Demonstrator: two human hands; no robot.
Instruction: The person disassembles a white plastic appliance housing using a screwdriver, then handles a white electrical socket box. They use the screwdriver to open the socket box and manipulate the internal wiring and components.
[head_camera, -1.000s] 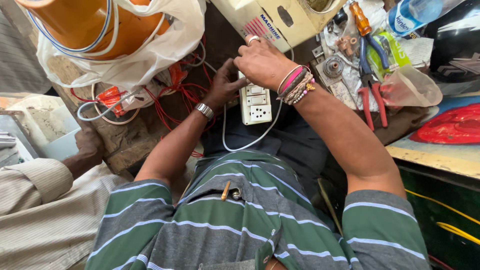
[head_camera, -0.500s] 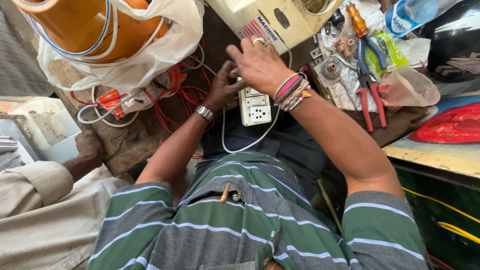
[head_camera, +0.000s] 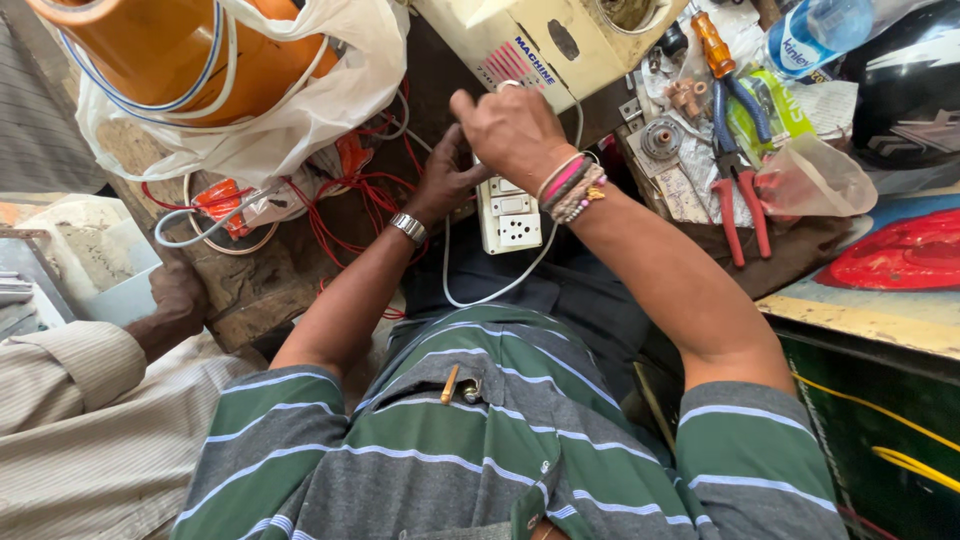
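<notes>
Two hands working at white switch-and-socket board. Left hand curling fingers against board's left edge, steadying it (contact partly hidden). Right hand hovering just above board, fingers pinching together, whether on anything I cannot tell. Cream machine casing lying beyond board. Best keeping board braced, wrist low, white cable slack.

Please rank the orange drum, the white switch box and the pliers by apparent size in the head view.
1. Orange drum, largest, though cut off by the frame.
2. Pliers.
3. Switch box, partly hidden by the right hand; close to the pliers, so unsure.
</notes>
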